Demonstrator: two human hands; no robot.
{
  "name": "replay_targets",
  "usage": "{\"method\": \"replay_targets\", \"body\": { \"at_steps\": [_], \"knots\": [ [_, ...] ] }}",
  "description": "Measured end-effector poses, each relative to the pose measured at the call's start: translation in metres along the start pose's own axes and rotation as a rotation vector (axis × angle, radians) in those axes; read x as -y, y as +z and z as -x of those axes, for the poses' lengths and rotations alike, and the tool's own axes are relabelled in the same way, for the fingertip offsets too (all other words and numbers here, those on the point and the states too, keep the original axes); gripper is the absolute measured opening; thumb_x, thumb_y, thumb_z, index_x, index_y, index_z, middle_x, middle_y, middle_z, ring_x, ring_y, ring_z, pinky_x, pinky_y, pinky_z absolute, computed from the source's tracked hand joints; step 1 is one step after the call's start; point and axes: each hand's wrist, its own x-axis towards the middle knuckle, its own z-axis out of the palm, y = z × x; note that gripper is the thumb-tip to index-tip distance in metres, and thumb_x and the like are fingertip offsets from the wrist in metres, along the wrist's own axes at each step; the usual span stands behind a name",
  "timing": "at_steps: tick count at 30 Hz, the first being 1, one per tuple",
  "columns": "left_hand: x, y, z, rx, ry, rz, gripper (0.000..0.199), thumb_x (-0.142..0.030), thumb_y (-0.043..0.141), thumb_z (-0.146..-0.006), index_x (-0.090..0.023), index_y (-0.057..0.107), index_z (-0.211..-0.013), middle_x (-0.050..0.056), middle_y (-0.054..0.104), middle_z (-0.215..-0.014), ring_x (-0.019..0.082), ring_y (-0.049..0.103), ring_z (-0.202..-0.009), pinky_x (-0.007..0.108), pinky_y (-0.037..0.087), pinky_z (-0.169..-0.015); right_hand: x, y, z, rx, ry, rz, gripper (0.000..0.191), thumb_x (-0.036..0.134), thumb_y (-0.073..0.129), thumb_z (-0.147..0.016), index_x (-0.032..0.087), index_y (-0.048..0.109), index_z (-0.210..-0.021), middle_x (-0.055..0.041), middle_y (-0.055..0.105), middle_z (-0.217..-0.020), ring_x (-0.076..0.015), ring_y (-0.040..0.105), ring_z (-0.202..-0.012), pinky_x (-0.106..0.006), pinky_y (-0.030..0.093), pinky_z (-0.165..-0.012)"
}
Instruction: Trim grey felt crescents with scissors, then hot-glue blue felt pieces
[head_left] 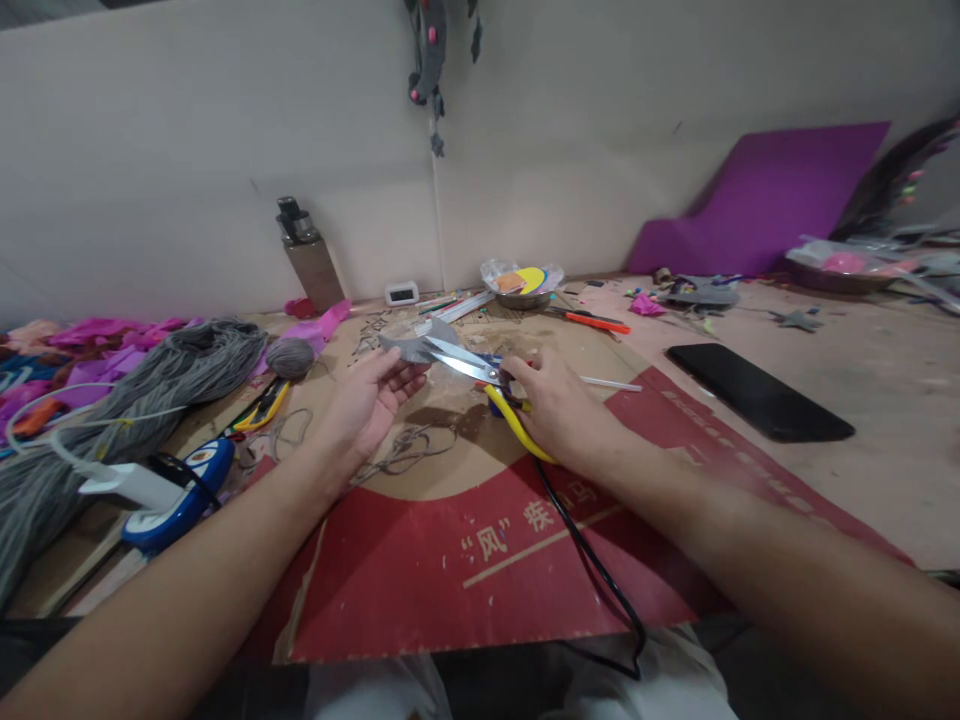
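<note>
My left hand (377, 397) pinches a piece of grey felt (407, 348) between thumb and fingers, palm turned partly up. In my right hand (551, 400) are large scissors (465, 362) with yellow handles. Their blades point left and lie at the right part of the felt, slightly apart. Both hands are above a red and brown cardboard sheet (525, 590). A loose grey cord (405, 450) lies just below my left hand. Something blue sits behind the scissors, partly hidden.
Grey yarn (180, 390), a small yarn ball (289, 357) and a blue power strip (180, 495) lie at left. A black phone (757, 392) lies at right. Behind are a bowl (521, 296), an orange cutter (598, 322) and a leaning bottle (315, 270). A black cable (592, 560) crosses the cardboard.
</note>
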Motion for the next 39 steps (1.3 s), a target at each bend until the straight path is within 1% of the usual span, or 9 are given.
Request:
{"method": "replay_targets", "body": {
  "at_steps": [4,8,11,16,21,25,28,33,39],
  "knots": [
    [0.001,-0.001,0.001,0.031,0.025,-0.037,0.008,-0.011,0.060,-0.083,-0.012,0.067,-0.088,0.008,0.073,-0.083,0.015,0.069,-0.072,0.027,0.056,-0.068,0.002,-0.002,0.001,0.038,-0.035,0.097,0.027,0.031,0.049,-0.092,0.021,0.060,-0.114,-0.0118,0.050,-0.100,-0.0223,0.054,-0.086,-0.028,0.037,-0.066],
    [0.001,0.001,0.003,0.005,0.024,-0.040,0.010,-0.009,0.056,-0.085,-0.012,0.065,-0.087,0.007,0.072,-0.081,0.014,0.068,-0.072,0.027,0.056,-0.072,0.004,-0.006,0.002,0.065,-0.061,0.179,0.026,0.030,0.045,-0.094,0.022,0.059,-0.113,-0.0110,0.052,-0.098,-0.0213,0.053,-0.081,-0.028,0.030,-0.060],
    [0.001,0.003,0.005,-0.019,0.008,-0.021,0.010,-0.008,0.055,-0.086,-0.012,0.064,-0.084,0.007,0.071,-0.079,0.013,0.068,-0.071,0.026,0.057,-0.071,0.004,-0.008,0.002,0.061,-0.089,0.219,0.026,0.030,0.044,-0.094,0.022,0.058,-0.114,-0.0110,0.053,-0.097,-0.0216,0.054,-0.081,-0.028,0.029,-0.060],
    [0.001,0.003,0.005,-0.039,-0.018,-0.008,0.010,-0.008,0.055,-0.086,-0.012,0.063,-0.084,0.007,0.072,-0.078,0.014,0.068,-0.071,0.026,0.057,-0.069,0.004,-0.011,0.003,0.050,-0.096,0.268,0.026,0.023,0.043,-0.093,0.022,0.059,-0.114,-0.0112,0.056,-0.098,-0.0205,0.054,-0.080,-0.028,0.027,-0.060],
    [-0.001,0.002,0.003,-0.028,0.010,-0.031,0.008,-0.008,0.057,-0.084,-0.012,0.065,-0.085,0.008,0.072,-0.079,0.014,0.068,-0.069,0.025,0.056,-0.067,0.003,-0.011,0.003,0.016,-0.025,0.078,0.023,0.027,0.045,-0.092,0.023,0.063,-0.108,-0.0085,0.059,-0.094,-0.0196,0.054,-0.080,-0.028,0.031,-0.063],
    [-0.002,0.000,0.002,-0.009,0.023,-0.041,0.008,-0.010,0.058,-0.083,-0.011,0.066,-0.085,0.008,0.073,-0.081,0.014,0.069,-0.071,0.026,0.057,-0.068,-0.002,-0.007,0.000,-0.049,0.012,-0.091,0.025,0.031,0.048,-0.092,0.023,0.061,-0.112,-0.0088,0.060,-0.098,-0.0197,0.055,-0.081,-0.028,0.037,-0.068],
    [-0.002,-0.001,0.002,0.001,0.031,-0.043,0.008,-0.011,0.059,-0.082,-0.011,0.066,-0.085,0.009,0.073,-0.082,0.016,0.070,-0.073,0.028,0.057,-0.070,-0.005,-0.003,-0.003,-0.043,0.032,-0.172,0.032,0.031,0.056,-0.088,0.021,0.058,-0.118,-0.0109,0.058,-0.104,-0.0210,0.057,-0.084,-0.029,0.041,-0.072],
    [-0.002,0.001,0.004,0.015,0.050,-0.081,0.008,-0.013,0.061,-0.080,-0.011,0.068,-0.084,0.009,0.073,-0.082,0.017,0.070,-0.073,0.029,0.056,-0.071,-0.005,0.001,-0.002,0.028,0.052,-0.204,0.040,0.023,0.053,-0.087,0.020,0.053,-0.127,-0.0123,0.052,-0.109,-0.0203,0.057,-0.081,-0.029,0.043,-0.071],
    [0.000,0.004,0.006,0.031,0.087,-0.097,0.011,-0.015,0.059,-0.083,-0.015,0.069,-0.084,0.004,0.071,-0.086,0.012,0.064,-0.073,0.024,0.051,-0.065,-0.001,0.002,-0.001,0.053,0.006,-0.207,0.039,0.014,0.049,-0.084,0.019,0.054,-0.122,-0.0112,0.048,-0.106,-0.0204,0.055,-0.085,-0.030,0.043,-0.075]
  ]
}}
